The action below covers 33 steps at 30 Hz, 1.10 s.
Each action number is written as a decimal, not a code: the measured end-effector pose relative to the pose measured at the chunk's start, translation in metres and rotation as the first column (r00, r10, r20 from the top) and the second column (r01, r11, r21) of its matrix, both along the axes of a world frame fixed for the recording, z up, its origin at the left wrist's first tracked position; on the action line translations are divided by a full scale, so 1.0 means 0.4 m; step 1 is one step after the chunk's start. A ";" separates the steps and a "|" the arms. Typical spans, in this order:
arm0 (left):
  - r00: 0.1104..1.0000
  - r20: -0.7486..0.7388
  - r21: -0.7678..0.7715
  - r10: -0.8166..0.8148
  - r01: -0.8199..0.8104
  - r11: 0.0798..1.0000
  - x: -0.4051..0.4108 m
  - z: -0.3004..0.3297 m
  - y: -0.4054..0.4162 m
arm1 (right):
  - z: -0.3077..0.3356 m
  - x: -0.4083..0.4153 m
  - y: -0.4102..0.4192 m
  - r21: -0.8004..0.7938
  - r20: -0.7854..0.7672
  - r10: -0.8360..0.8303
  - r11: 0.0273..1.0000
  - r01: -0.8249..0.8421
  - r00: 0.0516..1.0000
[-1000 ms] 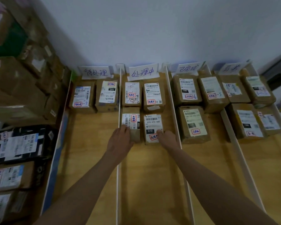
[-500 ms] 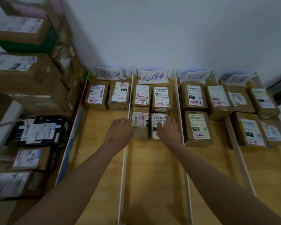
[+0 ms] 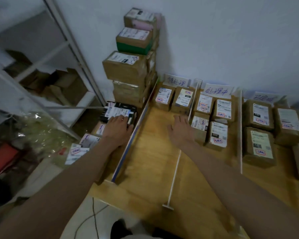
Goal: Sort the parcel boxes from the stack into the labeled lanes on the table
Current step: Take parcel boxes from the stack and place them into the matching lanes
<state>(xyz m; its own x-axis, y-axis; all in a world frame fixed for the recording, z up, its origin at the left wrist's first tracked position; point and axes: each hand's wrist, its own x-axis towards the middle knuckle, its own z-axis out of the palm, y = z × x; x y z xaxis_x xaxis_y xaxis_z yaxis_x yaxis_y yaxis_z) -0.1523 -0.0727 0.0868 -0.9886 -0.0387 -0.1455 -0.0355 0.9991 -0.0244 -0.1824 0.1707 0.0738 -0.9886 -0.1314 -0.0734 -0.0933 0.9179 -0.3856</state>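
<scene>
My left hand (image 3: 118,127) lies flat with spread fingers on a black parcel box (image 3: 118,110) with a white label, which sits on the lower stack left of the table. My right hand (image 3: 180,131) hovers open, holding nothing, over the leftmost lane (image 3: 155,135), close to the white divider rod (image 3: 175,168). A tall stack of brown boxes (image 3: 128,69) rises against the wall behind the black box. Sorted boxes lie at the far ends of the lanes: two in the left lane (image 3: 173,98), several in the second lane (image 3: 212,121), more in the third (image 3: 258,133).
Paper lane labels (image 3: 176,81) stand along the wall. More labelled parcels (image 3: 86,144) lie below the black box. A metal shelf frame (image 3: 41,69) and crinkled plastic (image 3: 41,133) fill the left. A cable (image 3: 93,219) runs over the floor at the table's front edge.
The view swung left. My left hand moved off the lanes onto the black box in the stack. My right hand let go of the second-lane box and drifted left over the first lane.
</scene>
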 end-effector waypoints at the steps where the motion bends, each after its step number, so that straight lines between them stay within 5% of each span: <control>1: 1.000 0.003 -0.007 0.020 -0.020 1.000 0.020 0.002 -0.041 | 0.004 0.013 -0.033 -0.001 -0.008 0.019 1.000 -0.019 1.000; 8: 0.996 -0.035 0.039 0.077 -0.076 0.996 0.125 -0.010 -0.290 | -0.006 0.105 -0.254 -0.034 0.002 0.047 0.998 -0.047 0.999; 19: 0.992 0.076 0.175 0.102 -0.114 0.978 0.254 -0.069 -0.598 | -0.074 0.267 -0.598 -0.145 0.271 0.015 0.989 0.025 0.963; 24: 0.967 0.215 0.310 0.141 -0.204 0.929 0.289 -0.111 -0.639 | -0.109 0.318 -0.677 -0.244 0.401 -0.019 0.961 0.127 0.916; 33: 0.980 0.168 0.551 0.111 -0.186 0.814 0.274 -0.103 -0.656 | -0.073 0.327 -0.686 -0.365 0.555 -0.048 0.883 0.296 0.830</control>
<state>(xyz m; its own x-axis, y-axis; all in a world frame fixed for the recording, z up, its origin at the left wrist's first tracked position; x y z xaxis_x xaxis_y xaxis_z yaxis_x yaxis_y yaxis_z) -0.0428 -0.3350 0.0458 -0.9502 -0.0578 -0.3061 -0.2189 0.8230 0.5241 -0.0518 -0.1038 0.0447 -0.8250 -0.1024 -0.5558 0.3762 0.6344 -0.6753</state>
